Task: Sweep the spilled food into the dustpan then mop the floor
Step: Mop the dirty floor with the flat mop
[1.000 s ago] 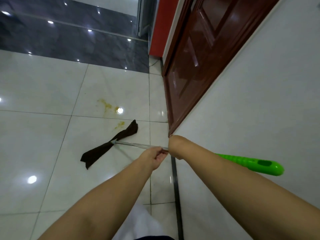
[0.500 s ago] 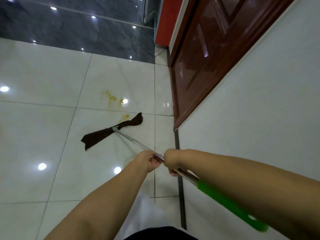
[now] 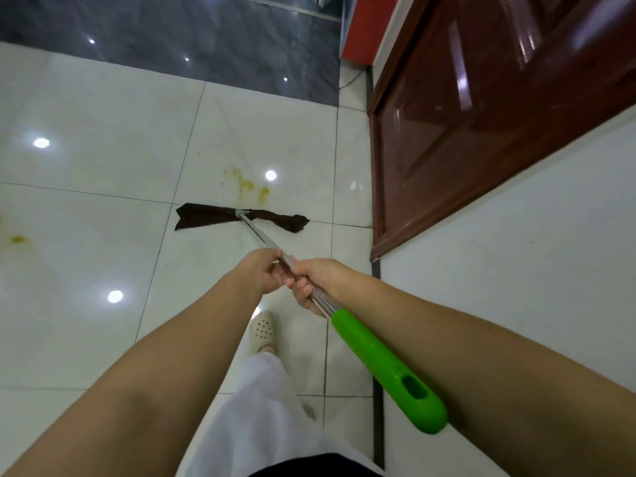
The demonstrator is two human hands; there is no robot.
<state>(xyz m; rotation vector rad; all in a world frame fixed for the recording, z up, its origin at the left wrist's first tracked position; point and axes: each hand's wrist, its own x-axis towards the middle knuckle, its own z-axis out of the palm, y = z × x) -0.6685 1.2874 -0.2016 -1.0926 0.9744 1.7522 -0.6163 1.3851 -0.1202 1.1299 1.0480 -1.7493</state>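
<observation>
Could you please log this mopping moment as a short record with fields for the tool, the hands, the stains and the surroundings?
tool: mop with metal shaft and green handle end
mop cloth: dark brown mop cloth, flat on the white tiled floor
left hand: left hand grips the shaft
right hand: right hand grips the shaft, nearer the green end
stains: yellow stain just beyond the cloth; second yellow stain at far left
surroundings: brown wooden door on the right; dark tiles beyond
dustpan: not in view
</observation>
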